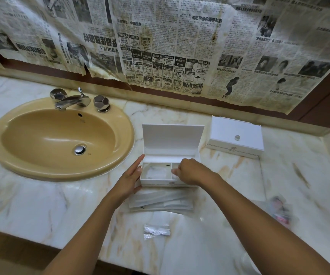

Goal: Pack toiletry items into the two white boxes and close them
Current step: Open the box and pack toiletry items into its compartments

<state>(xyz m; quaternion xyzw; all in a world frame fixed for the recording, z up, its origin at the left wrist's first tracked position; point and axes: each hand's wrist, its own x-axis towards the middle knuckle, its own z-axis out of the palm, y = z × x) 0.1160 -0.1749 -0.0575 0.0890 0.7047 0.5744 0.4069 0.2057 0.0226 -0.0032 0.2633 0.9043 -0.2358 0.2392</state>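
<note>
Head-camera view, looking down over a pale veined marble counter (200, 245). Two bare forearms reach forward to an open white rectangular box with a raised hinged lid (172, 139), which sits just beyond both hands.

Left hand (129, 178): flat, fingers straight and together, pressed against the box's left outer wall, with the index fingertip reaching the box's rear left corner.

Right hand (192, 171): held over the box's small right compartment, fingers curled downward. It seems to pinch something pale at the fingertips, but the hand hides what, so the grip cannot be told for certain. The larger compartment, between the two hands, holds a clear plastic-wrapped item (156, 171), its contents too faint to make out.

Just nearer than both hands, touching the box's front edge, lies a stack of long clear plastic sachets (160, 201). Nearer still, well behind the wrists, sits a small crinkled clear packet (156, 231). Beyond and to the right of the right hand stands a second white rectangular box with a closed lid and small round knob (236, 135).

Far left of the left hand is an oval tan ceramic basin (61, 135) with a silver faceted tap (71, 99). Yellowed newspaper sheets (170, 46) cover the wall.
</note>
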